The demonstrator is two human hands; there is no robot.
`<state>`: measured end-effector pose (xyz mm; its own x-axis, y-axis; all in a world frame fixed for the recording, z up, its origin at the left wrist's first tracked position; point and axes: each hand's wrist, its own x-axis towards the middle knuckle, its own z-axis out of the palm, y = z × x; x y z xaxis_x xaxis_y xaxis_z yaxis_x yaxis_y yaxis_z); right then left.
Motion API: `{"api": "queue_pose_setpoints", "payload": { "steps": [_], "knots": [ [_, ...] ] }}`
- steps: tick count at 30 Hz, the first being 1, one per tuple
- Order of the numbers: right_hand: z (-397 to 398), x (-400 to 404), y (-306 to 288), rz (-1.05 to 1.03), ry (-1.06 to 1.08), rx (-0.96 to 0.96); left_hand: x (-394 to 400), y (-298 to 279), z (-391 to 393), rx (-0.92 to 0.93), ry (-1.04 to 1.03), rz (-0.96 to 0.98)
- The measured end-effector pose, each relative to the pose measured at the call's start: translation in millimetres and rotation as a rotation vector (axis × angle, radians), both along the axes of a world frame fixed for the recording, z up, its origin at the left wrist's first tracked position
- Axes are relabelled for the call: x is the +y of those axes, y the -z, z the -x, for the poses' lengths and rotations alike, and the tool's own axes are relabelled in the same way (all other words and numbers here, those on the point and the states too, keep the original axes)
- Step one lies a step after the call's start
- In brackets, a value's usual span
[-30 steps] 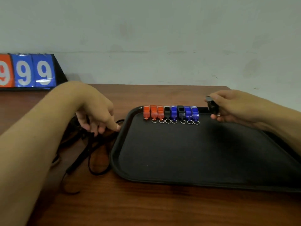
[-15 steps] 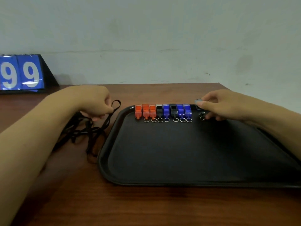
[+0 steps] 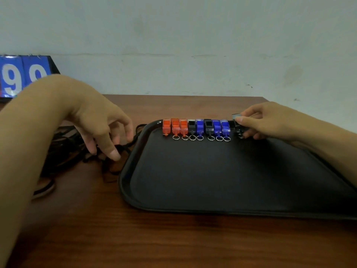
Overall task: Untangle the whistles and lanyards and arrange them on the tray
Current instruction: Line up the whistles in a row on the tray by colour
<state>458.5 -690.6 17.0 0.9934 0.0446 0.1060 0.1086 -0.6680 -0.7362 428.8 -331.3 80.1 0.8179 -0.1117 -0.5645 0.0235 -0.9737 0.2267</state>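
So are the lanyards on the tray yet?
No. The lanyards lie tangled on the table left of the tray, under the left hand.

Counting along the row: three orange whistles [image 3: 175,126], three blue whistles [image 3: 216,127], two black whistles [image 3: 208,126], plus one more black whistle [image 3: 238,127] at the right end, so nine whistles in all. Seven key rings [image 3: 200,138] plainly visible under the row. One black tray [image 3: 131,151]. One tangle of black lanyards [image 3: 67,147], individual count impossible to tell. Two blue number cards [image 3: 25,74], both nines. Two hands.
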Motion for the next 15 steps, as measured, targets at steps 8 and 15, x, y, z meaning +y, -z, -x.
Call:
{"api": "queue_pose_setpoints", "payload": {
  "steps": [8, 15],
  "knots": [
    [2, 0, -2, -0.037, -0.023, 0.034, -5, 10, -16, -0.245, 0.023, -0.146],
    [2, 1, -1, 0.090, -0.004, -0.001, -10, 18, -26, -0.607, 0.104, -0.174]
  ]
}}
